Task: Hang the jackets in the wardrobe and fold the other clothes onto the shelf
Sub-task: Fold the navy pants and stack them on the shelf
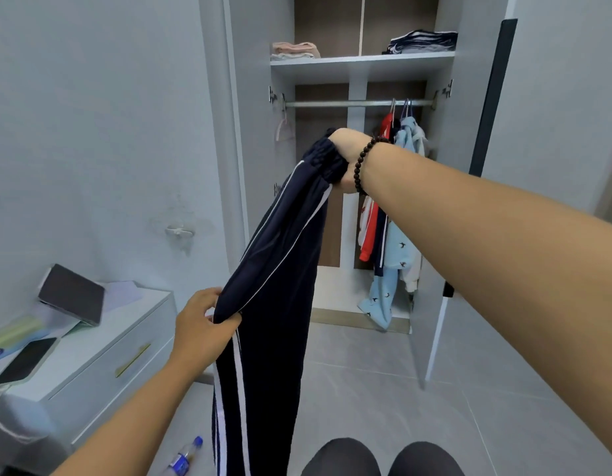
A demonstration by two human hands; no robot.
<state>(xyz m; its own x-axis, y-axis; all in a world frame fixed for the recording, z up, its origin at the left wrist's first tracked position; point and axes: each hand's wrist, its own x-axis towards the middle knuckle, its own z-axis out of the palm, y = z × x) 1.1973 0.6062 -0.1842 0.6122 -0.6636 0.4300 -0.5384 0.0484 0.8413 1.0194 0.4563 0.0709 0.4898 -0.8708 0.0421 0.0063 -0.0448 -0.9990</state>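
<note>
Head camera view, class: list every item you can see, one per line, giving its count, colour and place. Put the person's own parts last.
track trousers: one, navy with white side stripes, held up in front of the wardrobe
wardrobe: one, pale grey, doors open, ahead
hanging jackets: at least two, red and light blue, right end of the rail
empty hanger: one, pink, left end of the rail
folded clothes: two piles, pink at left, navy at right, on the shelf
drawer unit: one, white, lower left
tablet: one, dark, propped on the drawer unit
phone: one, dark screen, on the drawer unit
bottle: one, clear, blue cap, on the floor
left hand: grip on a trouser leg
right hand: beaded bracelet, grip on the waistband
</note>
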